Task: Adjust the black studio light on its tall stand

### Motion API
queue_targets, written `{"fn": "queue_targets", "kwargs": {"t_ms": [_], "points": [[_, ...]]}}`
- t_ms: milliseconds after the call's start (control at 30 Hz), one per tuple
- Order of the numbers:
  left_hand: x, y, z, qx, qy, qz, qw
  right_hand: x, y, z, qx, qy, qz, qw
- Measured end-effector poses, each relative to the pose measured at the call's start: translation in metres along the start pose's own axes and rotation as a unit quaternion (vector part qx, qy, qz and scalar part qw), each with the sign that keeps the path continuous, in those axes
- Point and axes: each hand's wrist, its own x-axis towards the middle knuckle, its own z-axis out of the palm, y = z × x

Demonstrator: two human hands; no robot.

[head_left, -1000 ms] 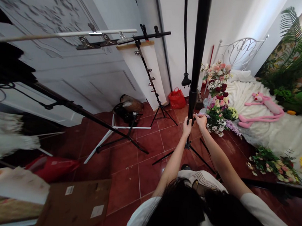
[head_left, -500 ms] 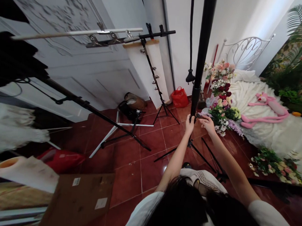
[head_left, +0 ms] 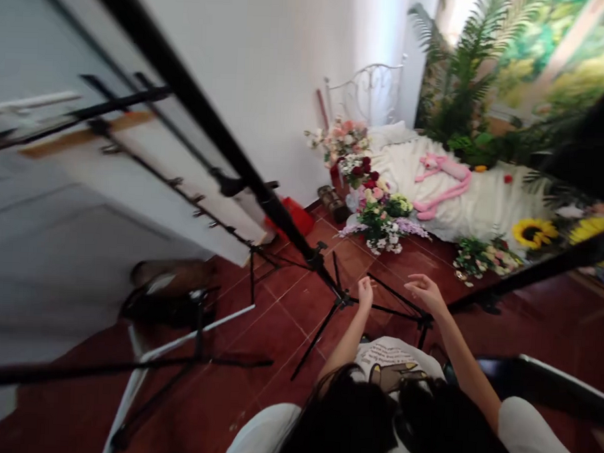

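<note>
Both hands are off the black stand. My left hand (head_left: 365,293) is beside the lower part of the black light stand (head_left: 277,215), a small gap between them; its fingers are curled together, and whether anything small is inside is hidden. To the right, my right hand (head_left: 426,291) hovers over the tiled floor with its fingers apart and nothing in it. The stand's pole runs from upper left down to its spread tripod legs, with a clamp knob (head_left: 320,246) low on it.
A bed with a cream cover (head_left: 488,201), a pink plush toy (head_left: 447,167) and flowers (head_left: 382,217) stand ahead right. Another black stand (head_left: 530,270) crosses the right side. A backdrop stand (head_left: 152,106), white tube frame (head_left: 197,332) and red bag (head_left: 295,219) are leftward.
My left hand has come off the pole, and both hands are now apart from it. The view has swung to the right, so the pole appears further left and slanted.
</note>
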Motion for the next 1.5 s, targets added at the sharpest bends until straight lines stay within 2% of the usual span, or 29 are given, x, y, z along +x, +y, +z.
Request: {"fn": "queue_targets", "kwargs": {"t_ms": [100, 167, 233, 300, 367, 500, 533, 600, 733, 800, 967, 1033, 1167, 1267, 1400, 1500], "points": [[-0.005, 0.015, 0.06, -0.001, -0.151, -0.061, 0.987, -0.026, 0.012, -0.033, 0.064, 0.072, 0.032, 0.995], [-0.013, 0.035, 0.102, -0.019, -0.277, -0.098, 0.956, -0.043, 0.018, -0.052, 0.15, 0.121, 0.052, 0.98], [-0.026, 0.058, 0.142, -0.031, -0.372, -0.098, 0.922, -0.06, 0.023, -0.069, 0.271, 0.158, 0.065, 0.947], [-0.044, 0.081, 0.177, -0.042, -0.439, -0.073, 0.895, -0.075, 0.027, -0.084, 0.397, 0.157, 0.063, 0.902], [-0.063, 0.1, 0.206, -0.055, -0.483, -0.053, 0.872, -0.087, 0.029, -0.097, 0.518, 0.119, 0.053, 0.845], [-0.094, 0.121, 0.243, -0.065, -0.538, -0.033, 0.84, -0.101, 0.034, -0.112, 0.694, 0.024, 0.051, 0.718], [-0.099, 0.122, 0.248, -0.067, -0.548, -0.028, 0.833, -0.102, 0.035, -0.114, 0.713, 0.009, 0.052, 0.699], [-0.105, 0.122, 0.254, -0.07, -0.565, -0.019, 0.822, -0.103, 0.035, -0.115, 0.73, -0.01, 0.049, 0.681], [-0.106, 0.116, 0.256, -0.062, -0.56, -0.007, 0.826, -0.1, 0.03, -0.112, 0.724, -0.032, 0.041, 0.688], [-0.105, 0.113, 0.256, -0.063, -0.556, -0.006, 0.829, -0.098, 0.027, -0.11, 0.732, -0.039, 0.031, 0.679], [-0.105, 0.111, 0.256, -0.058, -0.538, -0.032, 0.841, -0.089, 0.027, -0.105, 0.743, -0.083, -0.056, 0.662], [-0.107, 0.112, 0.256, -0.05, -0.528, -0.037, 0.847, -0.086, 0.029, -0.105, 0.745, -0.094, -0.071, 0.657], [-0.114, 0.115, 0.256, -0.043, -0.507, -0.037, 0.86, -0.084, 0.03, -0.111, 0.767, -0.095, -0.049, 0.633], [-0.117, 0.117, 0.256, -0.048, -0.495, -0.026, 0.867, -0.087, 0.027, -0.117, 0.772, -0.126, -0.019, 0.623], [-0.115, 0.116, 0.257, -0.063, -0.496, -0.016, 0.866, -0.093, 0.02, -0.124, 0.753, -0.148, 0.01, 0.642], [-0.114, 0.114, 0.257, -0.084, -0.498, -0.01, 0.863, -0.095, 0.013, -0.129, 0.719, -0.099, 0.026, 0.688]]}}
